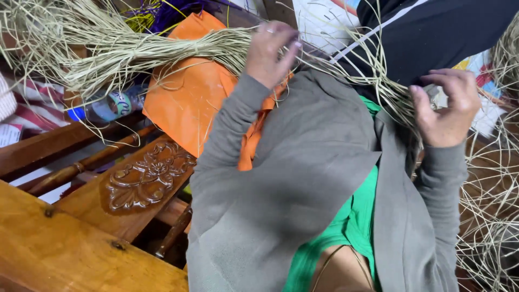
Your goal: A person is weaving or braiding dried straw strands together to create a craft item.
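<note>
A long bundle of pale dried grass strands point(135, 51) stretches from the upper left across to the right. My left hand point(268, 51), in a grey sleeve, pinches the strands near the top middle. My right hand point(446, 105) grips the same strands further along, where they bunch point(392, 100) over a dark garment. Loose ends fan out at the far left and hang down at the right. A grey shawl point(303, 178) and a green cloth point(354, 216) lie over my lap below both hands.
An orange bag point(186, 100) lies under the strands. A plastic bottle point(108, 106) rests at the left beside striped cloth. Carved brown wooden furniture point(143, 178) fills the lower left. Tangled loose strands point(489, 216) spread at the right edge.
</note>
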